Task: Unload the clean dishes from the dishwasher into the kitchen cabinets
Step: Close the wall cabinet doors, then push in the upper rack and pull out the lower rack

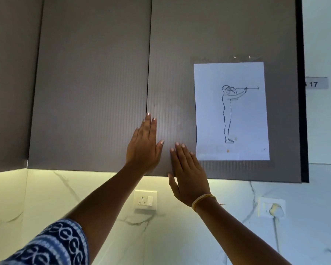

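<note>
The grey ribbed cabinet door (208, 35) fills the upper right of the view, closed flush beside a second grey door (92, 83) on its left, with a thin vertical seam between the two. Below the cabinet door runs a white marble backsplash (46, 197), lit from under the cabinet. Taped to the cabinet door's right half is a white sheet of paper (231, 111) with a line drawing of a standing figure holding both arms out. The left hand (144, 146) lies flat on the cabinet door near its left edge, fingers straight and close together, pointing up along the seam. The right hand (189, 173) rests flat on the same door at its bottom edge, just left of the paper, fingers straight and slightly spread, thumb hanging below the edge; a yellow band (203, 200) circles its wrist. On the backsplash under the cabinet door sits a white wall socket (145, 199). No dishes or dishwasher are in view.
</note>
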Demonstrator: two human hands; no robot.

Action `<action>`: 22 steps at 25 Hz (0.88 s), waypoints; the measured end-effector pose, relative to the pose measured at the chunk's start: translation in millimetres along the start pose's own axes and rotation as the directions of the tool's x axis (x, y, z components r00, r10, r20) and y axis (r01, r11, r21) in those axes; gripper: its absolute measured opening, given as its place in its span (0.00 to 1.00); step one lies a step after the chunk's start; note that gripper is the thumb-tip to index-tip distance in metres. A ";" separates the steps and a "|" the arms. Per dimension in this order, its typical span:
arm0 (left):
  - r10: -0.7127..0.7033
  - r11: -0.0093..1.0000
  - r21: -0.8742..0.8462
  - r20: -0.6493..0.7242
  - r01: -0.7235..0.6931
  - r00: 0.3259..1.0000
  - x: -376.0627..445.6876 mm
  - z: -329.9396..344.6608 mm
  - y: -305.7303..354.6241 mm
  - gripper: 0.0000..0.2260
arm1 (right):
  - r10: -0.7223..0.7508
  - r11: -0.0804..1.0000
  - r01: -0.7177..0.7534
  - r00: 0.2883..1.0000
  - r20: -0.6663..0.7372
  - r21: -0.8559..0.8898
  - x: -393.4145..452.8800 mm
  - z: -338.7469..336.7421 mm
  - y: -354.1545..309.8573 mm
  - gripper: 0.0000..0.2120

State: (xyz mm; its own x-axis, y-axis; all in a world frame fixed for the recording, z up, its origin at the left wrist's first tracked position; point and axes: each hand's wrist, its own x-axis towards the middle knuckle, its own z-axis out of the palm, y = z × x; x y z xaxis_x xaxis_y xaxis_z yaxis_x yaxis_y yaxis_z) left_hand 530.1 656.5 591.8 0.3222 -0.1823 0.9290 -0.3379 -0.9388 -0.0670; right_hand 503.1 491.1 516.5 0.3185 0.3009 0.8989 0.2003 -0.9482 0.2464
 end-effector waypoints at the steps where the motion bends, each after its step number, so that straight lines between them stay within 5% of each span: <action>1: -0.010 1.000 0.024 0.033 0.010 0.999 -9.7 -1.5 3.1 0.32 | -0.011 1.000 0.011 1.000 0.027 -0.006 -11.6 -3.1 0.3 0.32; 5: 0.084 0.987 0.121 0.177 -0.107 0.981 -57.0 -10.0 31.5 0.32 | -0.004 1.000 0.005 0.988 0.153 -0.005 -52.6 -25.4 9.8 0.32; 15: 0.258 0.965 -0.118 0.279 -0.233 0.925 -232.7 -14.9 228.9 0.28 | 0.170 0.979 -0.202 0.902 0.397 0.038 -246.8 -111.3 70.8 0.33; 22: 0.311 0.937 -0.324 0.596 -0.133 0.740 -415.3 -26.4 352.3 0.29 | 0.365 0.895 -0.446 0.719 0.591 -0.010 -457.2 -168.2 90.0 0.32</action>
State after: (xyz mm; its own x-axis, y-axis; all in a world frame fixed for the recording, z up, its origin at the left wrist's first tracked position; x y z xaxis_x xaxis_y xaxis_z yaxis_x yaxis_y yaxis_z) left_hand 253.9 409.1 192.0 0.6604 -0.6013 0.4499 -0.6459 -0.7604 -0.0682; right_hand 219.7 251.1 188.6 0.8495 -0.0701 0.5229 0.0280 -0.9837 -0.1774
